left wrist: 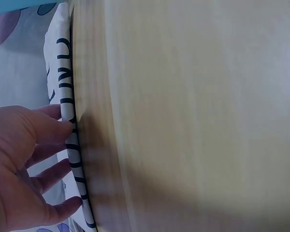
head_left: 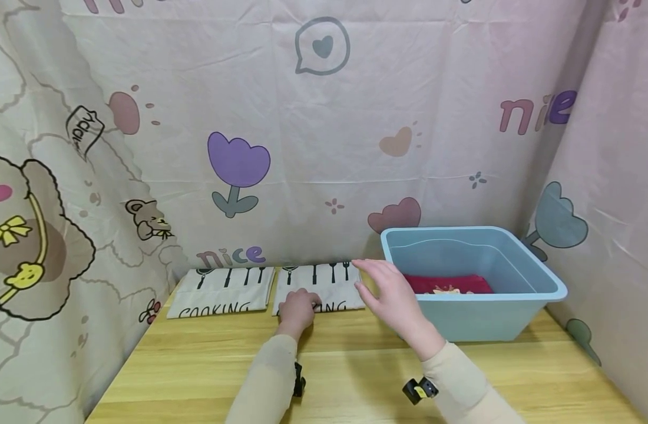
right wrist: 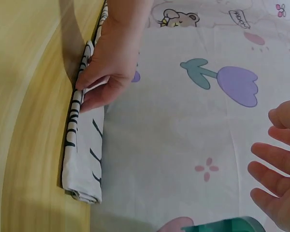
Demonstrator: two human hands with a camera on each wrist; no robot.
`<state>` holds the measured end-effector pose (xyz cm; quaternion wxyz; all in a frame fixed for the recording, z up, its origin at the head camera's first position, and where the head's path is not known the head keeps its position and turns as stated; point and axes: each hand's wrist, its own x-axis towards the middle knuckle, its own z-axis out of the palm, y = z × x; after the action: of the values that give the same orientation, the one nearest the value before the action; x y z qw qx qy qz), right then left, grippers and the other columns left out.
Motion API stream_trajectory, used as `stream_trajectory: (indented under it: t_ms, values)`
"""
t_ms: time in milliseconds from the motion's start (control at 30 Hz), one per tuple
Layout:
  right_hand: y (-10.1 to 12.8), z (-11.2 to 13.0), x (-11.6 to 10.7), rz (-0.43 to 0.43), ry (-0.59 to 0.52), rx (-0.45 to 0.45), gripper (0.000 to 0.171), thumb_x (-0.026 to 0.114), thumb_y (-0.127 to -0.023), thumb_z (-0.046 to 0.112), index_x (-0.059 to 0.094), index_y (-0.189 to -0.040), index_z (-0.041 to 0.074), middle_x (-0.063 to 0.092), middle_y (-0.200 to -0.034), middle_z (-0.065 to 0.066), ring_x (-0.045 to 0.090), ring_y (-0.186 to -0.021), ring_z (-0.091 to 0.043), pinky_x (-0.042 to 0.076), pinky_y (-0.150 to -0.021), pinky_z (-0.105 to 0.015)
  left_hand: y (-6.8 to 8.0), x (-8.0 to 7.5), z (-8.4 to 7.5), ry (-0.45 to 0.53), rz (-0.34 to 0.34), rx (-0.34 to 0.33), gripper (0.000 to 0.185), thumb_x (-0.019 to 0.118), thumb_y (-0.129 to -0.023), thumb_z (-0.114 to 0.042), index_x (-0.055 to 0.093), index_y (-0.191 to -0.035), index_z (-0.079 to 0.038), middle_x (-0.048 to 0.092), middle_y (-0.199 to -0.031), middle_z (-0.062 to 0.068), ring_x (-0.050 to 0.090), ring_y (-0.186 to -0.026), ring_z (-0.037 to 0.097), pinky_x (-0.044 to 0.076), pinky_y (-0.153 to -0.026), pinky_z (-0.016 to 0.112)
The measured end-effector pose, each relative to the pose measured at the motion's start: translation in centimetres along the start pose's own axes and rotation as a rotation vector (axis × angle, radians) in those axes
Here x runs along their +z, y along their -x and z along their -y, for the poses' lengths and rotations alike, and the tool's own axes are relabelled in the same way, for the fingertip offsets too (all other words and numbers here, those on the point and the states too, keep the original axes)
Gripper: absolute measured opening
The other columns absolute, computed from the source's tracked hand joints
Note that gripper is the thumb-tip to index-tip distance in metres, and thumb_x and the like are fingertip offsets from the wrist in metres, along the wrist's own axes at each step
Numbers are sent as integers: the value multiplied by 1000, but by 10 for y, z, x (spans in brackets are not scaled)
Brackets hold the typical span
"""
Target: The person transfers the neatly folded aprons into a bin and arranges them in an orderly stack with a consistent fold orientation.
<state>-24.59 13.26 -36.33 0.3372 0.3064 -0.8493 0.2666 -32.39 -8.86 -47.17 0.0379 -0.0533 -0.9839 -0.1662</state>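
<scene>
Two folded white cloths with black utensil prints and the word COOKING lie side by side at the back of the table. My left hand (head_left: 297, 309) rests on the front part of the right-hand folded cloth (head_left: 329, 282), covering some of its lettering. In the left wrist view the fingers (left wrist: 53, 176) are spread along the cloth's front fold. My right hand (head_left: 395, 294) is raised beside that cloth's right end, in front of the blue bin's left side, with fingers extended and nothing held. The other folded cloth (head_left: 218, 291) sits untouched to the left.
A light blue plastic bin (head_left: 467, 318) stands at the right, with a red folded cloth (head_left: 451, 284) inside. Behind the wooden table (head_left: 334, 377) hangs a printed curtain (head_left: 324, 147), which also closes off both sides.
</scene>
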Motion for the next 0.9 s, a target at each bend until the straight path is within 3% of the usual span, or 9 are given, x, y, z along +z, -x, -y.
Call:
stream_trajectory:
  t_ms: [500,900]
  values:
    - [11,8,21,39,-47,44,40,73,-89,11,64,-127,6,66,-123,-9,59,-115,-28,48,-98,-44,27,-8,2,-24,63,74,34,67,-83,4,77,-99,-24,61,-101,5,55,-100,36,48,-78,63]
    - [33,-1,50,114,-105,251,42,74,-89,11,63,-129,4,64,-126,-13,58,-117,-34,46,-99,-50,53,-14,3,-32,67,160,35,70,-79,7,77,-98,-21,59,-97,6,54,-92,33,51,-66,54]
